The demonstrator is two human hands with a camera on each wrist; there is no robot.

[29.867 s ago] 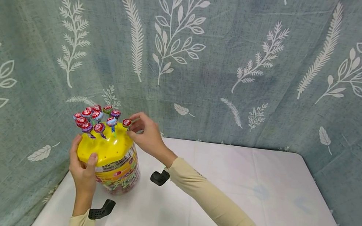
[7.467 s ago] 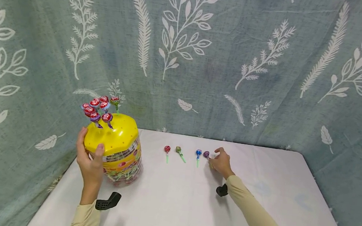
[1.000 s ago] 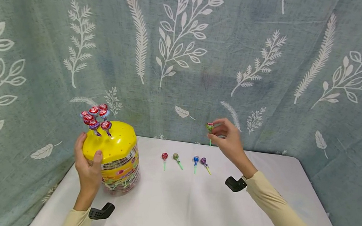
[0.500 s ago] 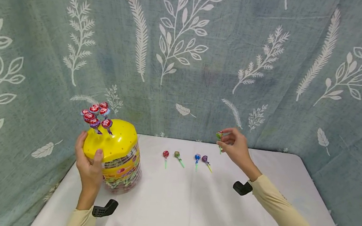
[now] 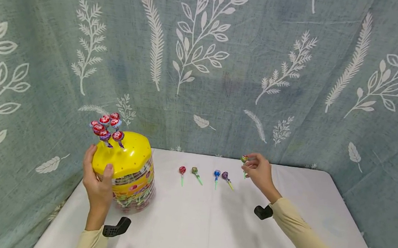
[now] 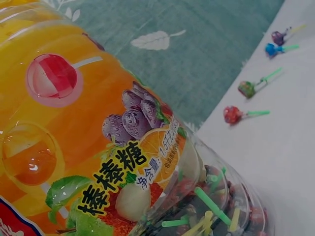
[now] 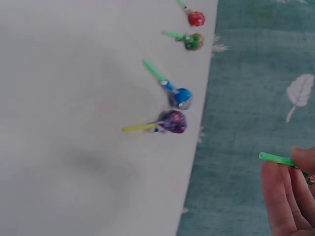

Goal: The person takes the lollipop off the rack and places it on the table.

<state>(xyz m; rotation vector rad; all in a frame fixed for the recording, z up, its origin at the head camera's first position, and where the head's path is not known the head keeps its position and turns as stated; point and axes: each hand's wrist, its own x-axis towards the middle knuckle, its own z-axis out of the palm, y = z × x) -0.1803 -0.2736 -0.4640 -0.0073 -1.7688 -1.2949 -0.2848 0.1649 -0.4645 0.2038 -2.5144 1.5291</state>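
My left hand (image 5: 99,182) holds the side of a big clear jar (image 5: 133,192) by its yellow lid (image 5: 126,155), thumb on the front of the lid and fingers round its left side. Several wrapped lollipops (image 5: 118,135) stand upright in holes at the lid's back left. My right hand (image 5: 260,173) pinches a green-wrapped lollipop (image 5: 244,159) above the table's back edge, its green stick (image 7: 276,159) pointing out past the fingertips in the right wrist view. To its left lie a purple lollipop (image 5: 225,176), a blue one (image 5: 217,174), a green one (image 5: 195,170) and a red one (image 5: 182,170).
The white table (image 5: 181,227) reaches back to a green curtain (image 5: 213,129) with white leaf prints. More lollipops with coloured sticks (image 6: 212,204) fill the bottom of the jar.
Over the half minute, several lollipops have gone from the lid and several lie in a row on the table. In the last second my right hand has lowered its green lollipop toward the table, moving right.
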